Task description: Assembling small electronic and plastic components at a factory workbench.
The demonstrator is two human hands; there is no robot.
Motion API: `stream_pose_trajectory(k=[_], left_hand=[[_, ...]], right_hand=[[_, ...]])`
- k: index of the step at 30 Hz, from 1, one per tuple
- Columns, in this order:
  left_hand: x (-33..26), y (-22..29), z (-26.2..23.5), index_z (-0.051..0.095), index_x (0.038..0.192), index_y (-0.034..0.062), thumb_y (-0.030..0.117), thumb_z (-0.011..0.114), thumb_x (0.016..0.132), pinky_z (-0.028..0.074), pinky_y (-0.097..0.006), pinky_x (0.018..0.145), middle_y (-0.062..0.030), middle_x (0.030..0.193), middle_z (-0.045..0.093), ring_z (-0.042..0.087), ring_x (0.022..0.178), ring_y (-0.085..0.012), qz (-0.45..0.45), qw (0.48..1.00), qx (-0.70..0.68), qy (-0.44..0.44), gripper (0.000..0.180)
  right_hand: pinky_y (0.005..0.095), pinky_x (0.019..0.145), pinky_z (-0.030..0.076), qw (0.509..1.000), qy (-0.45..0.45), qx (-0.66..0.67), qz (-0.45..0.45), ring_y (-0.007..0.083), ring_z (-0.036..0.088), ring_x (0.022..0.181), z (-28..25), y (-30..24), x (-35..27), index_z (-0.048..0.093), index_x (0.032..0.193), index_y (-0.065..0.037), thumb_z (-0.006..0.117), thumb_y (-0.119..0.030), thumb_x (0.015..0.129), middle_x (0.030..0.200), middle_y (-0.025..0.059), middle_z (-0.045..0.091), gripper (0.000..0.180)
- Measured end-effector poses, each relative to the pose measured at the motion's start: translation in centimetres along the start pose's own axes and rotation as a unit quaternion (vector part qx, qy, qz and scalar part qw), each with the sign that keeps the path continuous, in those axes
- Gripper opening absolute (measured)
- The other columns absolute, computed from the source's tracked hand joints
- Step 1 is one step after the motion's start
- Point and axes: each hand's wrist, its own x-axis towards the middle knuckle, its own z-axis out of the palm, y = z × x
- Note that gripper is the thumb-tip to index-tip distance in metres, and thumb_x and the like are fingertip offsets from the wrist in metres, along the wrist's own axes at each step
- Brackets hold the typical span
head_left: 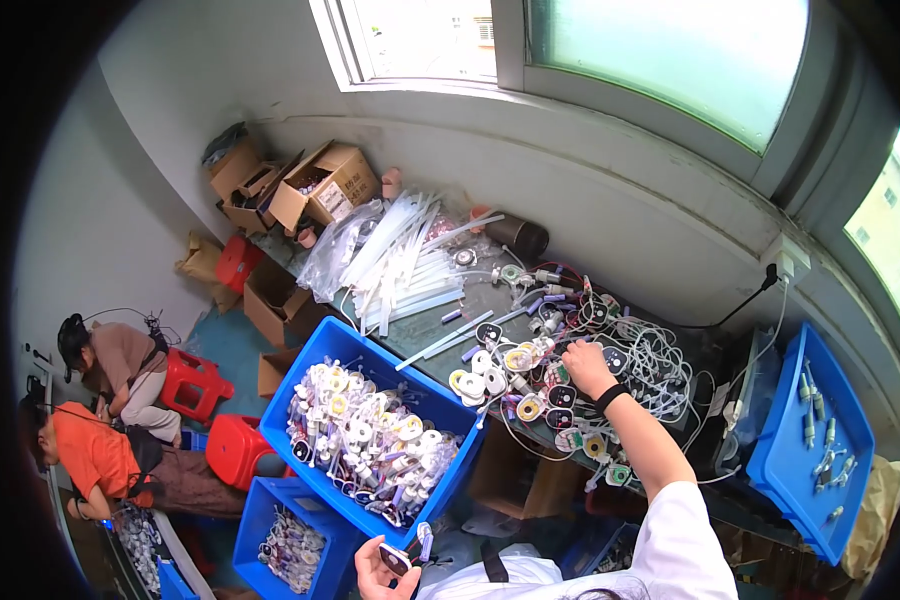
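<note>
At the lower edge my left hand [378, 576] is closed round a small white device with a dark face [395, 559]. A purple-and-white part [426, 541] sticks up beside it. My right hand [589, 368], a black band at its wrist, reaches down into a heap of electronic parts on the dark table [442, 345]. Its fingers are curled among round white pieces, and what they hold is hidden. White cables [660, 372] lie coiled next to that hand. Between my hands stands a blue bin [315, 480] full of white, purple and yellow-ringed assemblies.
Translucent strips [400, 265] lie at the table's back. A blue tray [782, 470] with several parts leans at the right. Another blue bin [255, 510] stands lower left. Two people, one in an orange shirt [95, 450], work at the left by red stools [232, 450]. Cardboard boxes [345, 180] sit behind.
</note>
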Motion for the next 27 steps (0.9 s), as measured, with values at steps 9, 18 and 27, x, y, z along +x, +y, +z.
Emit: stream_pose_trajectory(k=[9,18,27], left_hand=[[0.0,-0.2,-0.2,0.035,0.127,0.0028,-0.007,0.065,0.073,0.043,-0.026,0.081,-0.0070,0.108,0.049,0.050,0.094,-0.0133,-0.003,1.000,-0.005,0.002,0.062],[0.1,0.6,0.6,0.034,0.126,0.0014,-0.006,0.065,0.073,0.043,-0.026,0.081,-0.0073,0.109,0.049,0.050,0.094,-0.0134,-0.020,1.000,-0.007,-0.015,0.062],[0.3,0.2,1.2,0.035,0.126,0.0024,-0.006,0.065,0.073,0.043,-0.025,0.081,-0.0062,0.107,0.049,0.050,0.092,-0.0122,-0.014,1.000,0.004,-0.027,0.062]], right_hand=[[0.0364,0.062,0.047,0.935,-0.080,0.341,0.057,0.0266,0.060,0.071,-5.8,1.3,1.5,0.064,0.073,-0.004,0.063,-0.019,0.072,0.072,0.0126,0.061,0.014],[0.0348,0.062,0.045,0.875,0.096,0.406,0.247,0.0257,0.059,0.068,-6.9,5.2,2.1,0.061,0.079,0.000,0.061,-0.018,0.078,0.073,0.0137,0.061,0.019],[0.0380,0.068,0.047,0.886,0.104,0.355,0.278,0.0315,0.060,0.075,-5.3,6.0,-0.3,0.060,0.084,0.000,0.060,-0.014,0.076,0.077,0.0143,0.061,0.016]])
